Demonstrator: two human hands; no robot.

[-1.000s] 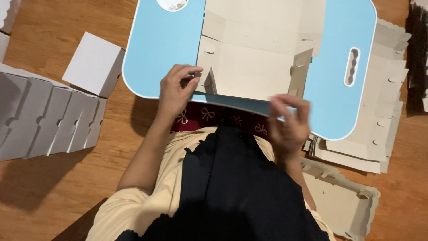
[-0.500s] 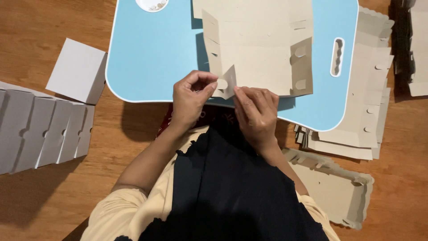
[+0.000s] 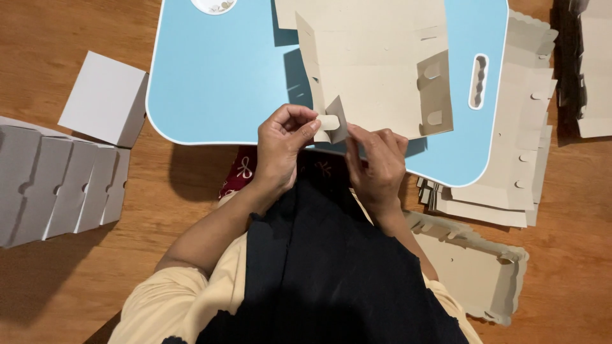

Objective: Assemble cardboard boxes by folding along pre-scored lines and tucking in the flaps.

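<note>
Folding: left hand [image 3: 280,150] pinches the small tab [image 3: 329,121] of the cardboard box blank [image 3: 376,83]
Right hand [image 3: 377,169]: closed on near flap
Place: blank on blue table [image 3: 217,83]
Advice: crease along the scored line

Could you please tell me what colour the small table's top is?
The table top is light blue with a white edge, seen in the head view.

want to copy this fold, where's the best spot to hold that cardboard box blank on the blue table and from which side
Probably at the near corner of the cardboard box blank, coming from the edge facing the body. A small tab stands up there beside a raised corner flap, giving something to pinch. The left hand already pinches that tab while the right hand steadies the near edge on the blue table.
</note>
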